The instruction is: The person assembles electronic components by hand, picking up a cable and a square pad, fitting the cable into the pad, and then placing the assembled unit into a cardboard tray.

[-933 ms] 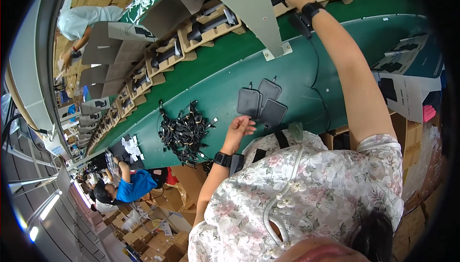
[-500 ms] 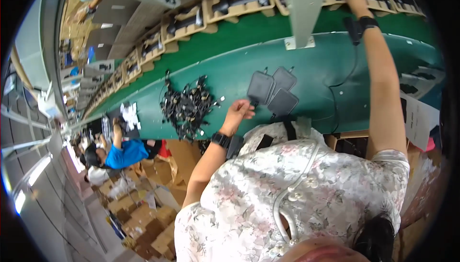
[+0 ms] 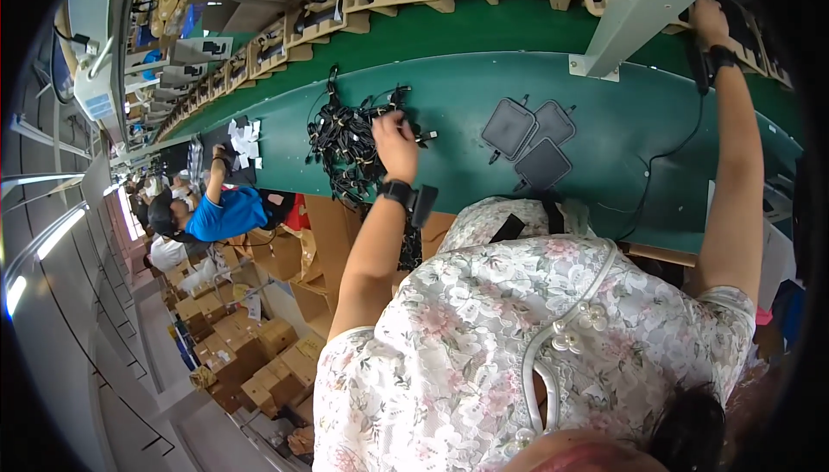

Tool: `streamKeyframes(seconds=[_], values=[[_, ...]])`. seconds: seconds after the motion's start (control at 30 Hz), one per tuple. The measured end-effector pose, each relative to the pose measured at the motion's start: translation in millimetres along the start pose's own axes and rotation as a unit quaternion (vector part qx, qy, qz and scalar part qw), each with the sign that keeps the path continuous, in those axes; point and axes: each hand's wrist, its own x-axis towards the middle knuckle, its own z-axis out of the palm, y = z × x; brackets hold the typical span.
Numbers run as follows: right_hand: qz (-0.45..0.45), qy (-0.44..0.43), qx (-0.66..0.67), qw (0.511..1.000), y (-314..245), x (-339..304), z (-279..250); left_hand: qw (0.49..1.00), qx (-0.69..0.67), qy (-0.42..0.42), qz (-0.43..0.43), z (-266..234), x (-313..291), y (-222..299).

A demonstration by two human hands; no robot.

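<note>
My left hand [image 3: 395, 145] is over the right side of a tangled pile of black cables [image 3: 350, 139] on the green table. Its fingers are bent and slightly apart, touching the cables, and no cable is plainly gripped. A cable plug sticks out beside the hand. My right hand [image 3: 710, 23] reaches to the far right, to a cardboard tray holding dark parts; its fingertips are partly hidden there. Both wrists wear black bands with small dark boxes. Between my hands, three flat dark-grey rounded-square pieces [image 3: 509, 128] with short tabs lie overlapping.
Beyond the green table [image 3: 458, 96], a row of cardboard trays [image 3: 367, 1] with black parts runs along a green belt. A metal post [image 3: 648, 6] stands before my right hand. A black cord [image 3: 661, 157] trails from the right wrist. A co-worker in blue [image 3: 229, 213] sits left, near cardboard boxes [image 3: 237, 334].
My left hand has gone from beside the grey pieces leftward to the cable pile. My right hand stays at the trays. The whole view has shifted, with the table pieces appearing further right.
</note>
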Motion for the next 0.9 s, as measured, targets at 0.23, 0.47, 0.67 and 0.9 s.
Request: streamKeyframes(seconds=[0.23, 0.47, 0.67, 0.9], values=[[0.157, 0.274, 0.137, 0.939, -67.8, -94.7, -72.3, 0.956, 0.236, -0.15, -0.087, 9.7, 29.9, -45.2], [0.021, 0.167, 0.485, 0.858, -160.9, -202.7, -127.6, 0.982, 0.088, -0.164, 0.033, -0.4, 27.1, -1.8], [-0.213, 0.148, 0.484, 0.836, -237.2, -218.5, -213.2, 0.946, -0.141, -0.242, 0.16, -50.6, 36.3, 116.2], [0.0, -0.221, 0.728, 0.649, -255.0, -211.1, -198.8, 0.864, -0.413, -0.289, -0.004, -52.3, 56.4, 165.1]])
